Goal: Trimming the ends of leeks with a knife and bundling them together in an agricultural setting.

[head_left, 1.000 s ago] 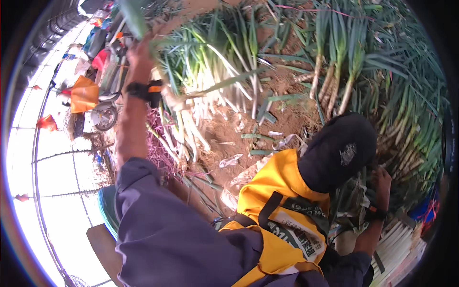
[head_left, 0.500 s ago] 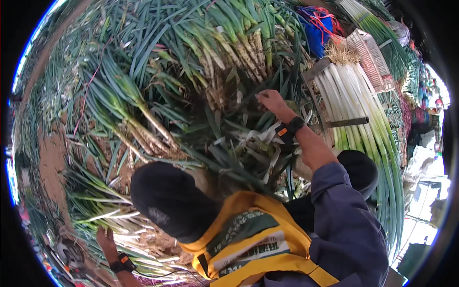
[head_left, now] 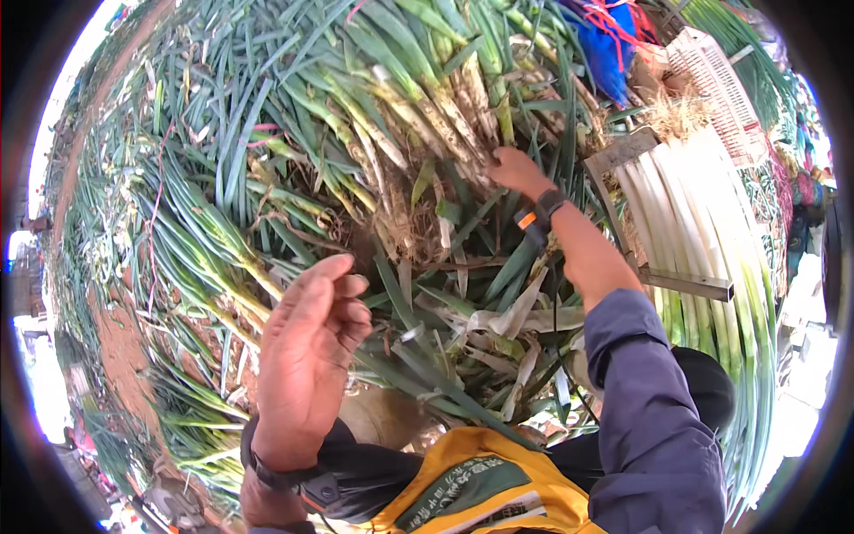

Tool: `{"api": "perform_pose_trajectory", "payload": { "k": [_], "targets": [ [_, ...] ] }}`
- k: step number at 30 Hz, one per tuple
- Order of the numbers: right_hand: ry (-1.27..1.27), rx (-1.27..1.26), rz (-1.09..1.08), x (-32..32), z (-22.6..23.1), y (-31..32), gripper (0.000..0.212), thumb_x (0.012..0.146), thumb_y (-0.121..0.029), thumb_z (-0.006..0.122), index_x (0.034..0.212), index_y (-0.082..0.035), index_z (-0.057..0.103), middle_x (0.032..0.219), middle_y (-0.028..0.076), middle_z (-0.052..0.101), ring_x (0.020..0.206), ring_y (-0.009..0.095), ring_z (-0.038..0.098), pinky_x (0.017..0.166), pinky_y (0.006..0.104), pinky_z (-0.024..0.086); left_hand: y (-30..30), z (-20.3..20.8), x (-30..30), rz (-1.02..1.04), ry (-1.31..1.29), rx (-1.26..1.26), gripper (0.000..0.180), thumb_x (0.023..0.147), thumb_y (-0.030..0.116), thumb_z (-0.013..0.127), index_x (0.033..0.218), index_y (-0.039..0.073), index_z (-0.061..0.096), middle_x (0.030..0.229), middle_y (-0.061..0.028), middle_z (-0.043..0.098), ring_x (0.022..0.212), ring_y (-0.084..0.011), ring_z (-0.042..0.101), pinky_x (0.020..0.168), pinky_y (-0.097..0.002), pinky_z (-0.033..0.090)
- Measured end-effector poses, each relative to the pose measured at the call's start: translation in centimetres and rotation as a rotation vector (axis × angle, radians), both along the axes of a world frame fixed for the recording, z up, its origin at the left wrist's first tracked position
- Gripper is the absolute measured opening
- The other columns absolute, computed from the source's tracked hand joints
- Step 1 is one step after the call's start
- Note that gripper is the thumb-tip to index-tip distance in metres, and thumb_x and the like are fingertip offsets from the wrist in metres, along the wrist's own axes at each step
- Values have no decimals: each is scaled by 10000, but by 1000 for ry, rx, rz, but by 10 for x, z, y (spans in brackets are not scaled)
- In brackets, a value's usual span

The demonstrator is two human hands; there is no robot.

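A pile of long green onions (head_left: 449, 111) with soil on their stalks lies ahead of me, root ends towards me. My right hand (head_left: 519, 172) reaches to these roots, its fingers curled against the end of a stalk. What the fingertips grip is partly hidden. My left hand (head_left: 311, 356) is raised in front of me, fingers loosely bent and apart, with nothing in it. Beneath it on the left lies a smaller bunch of green onions (head_left: 222, 267). Stripped leaves and pale skins (head_left: 507, 311) cover the ground between my knees.
At the right, clean white-stalked green onions (head_left: 667, 196) lie in a metal frame (head_left: 687, 283). Behind it are a pale plastic crate (head_left: 719, 84) and a blue bag (head_left: 607, 53) with red ties. More green onions (head_left: 191, 414) lie at lower left, beside bare soil (head_left: 124, 347).
My left hand has come up from the white stalks at lower left to in front of me. My right hand has moved forward to the root ends of the pile. The view has shifted.
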State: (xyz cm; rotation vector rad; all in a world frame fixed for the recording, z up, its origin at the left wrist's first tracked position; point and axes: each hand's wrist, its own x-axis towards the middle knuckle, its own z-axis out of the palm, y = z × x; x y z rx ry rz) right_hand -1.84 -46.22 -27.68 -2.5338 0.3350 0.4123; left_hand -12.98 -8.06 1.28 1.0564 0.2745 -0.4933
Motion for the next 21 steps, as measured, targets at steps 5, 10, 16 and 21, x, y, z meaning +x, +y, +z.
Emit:
{"api": "perform_pose_trajectory", "payload": {
  "k": [5,10,16,21],
  "targets": [
    [19,325,61,-31,87,54,342,832,-313,722,884,17,646,900,141,636,790,219,614,740,382,503,-1,-8,1,-100,133,105,283,1027,198,586,1249,27,622,1043,-44,661,854,-92,602,809,-251,521],
    [255,176,65,-113,50,113,504,751,-362,736,1062,17,624,1040,242,675,986,406,659,862,454,520,-13,-8,8,-126,-46,141,287,1019,206,597,1243,29,627,1027,-37,659,832,-88,589,772,-254,485],
    [209,587,-20,-176,45,111,451,748,-339,748,923,72,686,857,221,713,800,333,698,722,417,520,-12,-13,10,-121,-117,177,329,1009,225,613,1268,21,611,1045,-28,660,881,-103,610,812,-268,505],
    [119,598,93,-178,192,115,377,826,-282,736,853,86,660,726,101,662,721,119,613,631,341,486,-16,-40,36,41,-171,180,189,999,201,628,1099,42,651,982,-30,663,811,-96,632,745,-243,525]
  ]
}}
